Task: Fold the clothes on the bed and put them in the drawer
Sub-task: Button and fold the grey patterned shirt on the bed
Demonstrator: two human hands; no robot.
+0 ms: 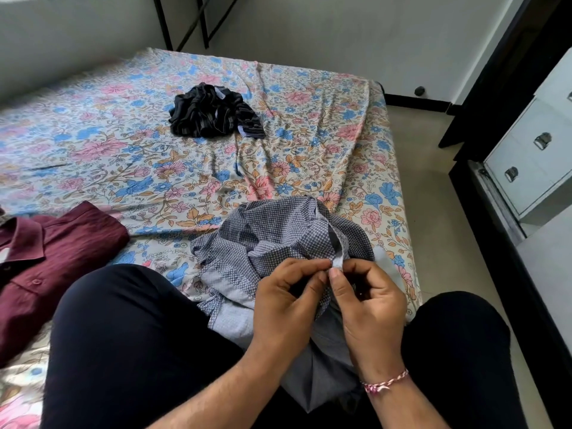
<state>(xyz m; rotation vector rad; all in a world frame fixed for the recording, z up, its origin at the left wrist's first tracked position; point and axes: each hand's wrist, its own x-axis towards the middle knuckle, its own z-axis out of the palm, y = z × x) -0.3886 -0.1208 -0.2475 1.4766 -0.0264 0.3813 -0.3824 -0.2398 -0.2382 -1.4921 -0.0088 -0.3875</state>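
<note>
A crumpled blue-and-white checked shirt lies on the bed's near edge and hangs down between my knees. My left hand and my right hand both pinch its placket strip, fingertips almost touching. A folded maroon shirt lies at the left on the bed. A dark striped garment sits bunched in the middle of the floral bedsheet.
A white chest of drawers with metal handles stands at the right, beyond a strip of beige floor. My legs in dark trousers fill the foreground. Black metal frame bars lean at the far wall.
</note>
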